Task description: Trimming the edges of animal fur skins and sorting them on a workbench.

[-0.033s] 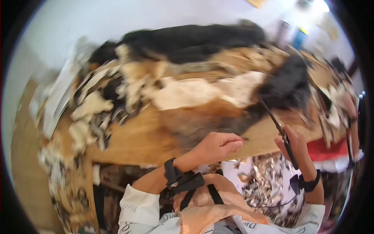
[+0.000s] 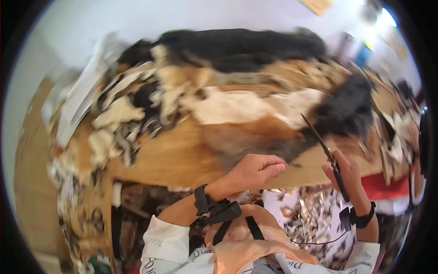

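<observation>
My left hand (image 2: 260, 171) is closed, thumb against the curled fingers, over the near edge of the wooden table. Whatever it may hold is hidden. Just beyond it lies a fur piece (image 2: 255, 137), brown and grey, with a pale strip (image 2: 232, 107) along its far side. My right hand (image 2: 349, 171) is closed around the black handle of a long, slim pointed tool (image 2: 319, 135), whose exact kind is unclear. Its tip points away and to the left, near a black fur piece (image 2: 346, 107). Both wrists wear black straps with small devices.
A long black fur (image 2: 242, 48) lies across the back, near the wall. Pale and dark fur scraps (image 2: 118, 114) pile up at the left. Below the table's front edge (image 2: 191, 185) is a white surface strewn with scraps (image 2: 315, 223). Red cloth (image 2: 388, 186) lies at the right.
The view has swung slightly, so the table and furs sit further right in the picture. Both hands keep almost the same pose, and the right still grips the pointed tool.
</observation>
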The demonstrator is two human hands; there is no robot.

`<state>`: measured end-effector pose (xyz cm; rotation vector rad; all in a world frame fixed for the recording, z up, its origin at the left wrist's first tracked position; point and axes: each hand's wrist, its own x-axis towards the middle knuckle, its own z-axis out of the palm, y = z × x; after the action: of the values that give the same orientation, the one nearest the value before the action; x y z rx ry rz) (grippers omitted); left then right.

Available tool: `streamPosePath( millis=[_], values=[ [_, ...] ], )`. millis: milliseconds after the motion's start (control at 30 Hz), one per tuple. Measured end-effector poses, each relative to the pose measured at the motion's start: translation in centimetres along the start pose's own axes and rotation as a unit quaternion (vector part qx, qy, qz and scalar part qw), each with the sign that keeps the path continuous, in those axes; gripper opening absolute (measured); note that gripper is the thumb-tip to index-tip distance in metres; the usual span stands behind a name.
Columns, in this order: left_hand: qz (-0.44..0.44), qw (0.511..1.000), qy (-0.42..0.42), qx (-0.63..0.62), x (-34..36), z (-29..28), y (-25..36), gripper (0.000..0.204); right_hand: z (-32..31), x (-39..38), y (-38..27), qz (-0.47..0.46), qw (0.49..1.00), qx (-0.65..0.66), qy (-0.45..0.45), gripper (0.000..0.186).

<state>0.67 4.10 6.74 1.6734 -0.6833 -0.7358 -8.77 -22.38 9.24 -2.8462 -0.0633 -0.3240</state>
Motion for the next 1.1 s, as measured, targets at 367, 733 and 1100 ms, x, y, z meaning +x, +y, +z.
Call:
streamPosePath(
  millis=[367, 733, 1100],
  values=[
    [-0.122, 0.796, 0.579, -0.130, -27.7, -6.3, -8.4, 0.026, 12.3, 9.4, -23.3, -0.328, 0.901, 0.170, -0.229, 0.047],
    [-0.180, 0.681, 0.681, -0.201, -36.9, -1.6, -12.8, 0.034, 26.9, 14.7, -42.9, -0.325, 0.915, 0.166, -0.171, 0.043],
    [-0.154, 0.789, 0.574, -0.156, -29.0, -5.9, -9.8, 0.036, 22.0, 18.5, -43.1, -0.322, 0.921, 0.189, -0.108, 0.031]
  ],
)
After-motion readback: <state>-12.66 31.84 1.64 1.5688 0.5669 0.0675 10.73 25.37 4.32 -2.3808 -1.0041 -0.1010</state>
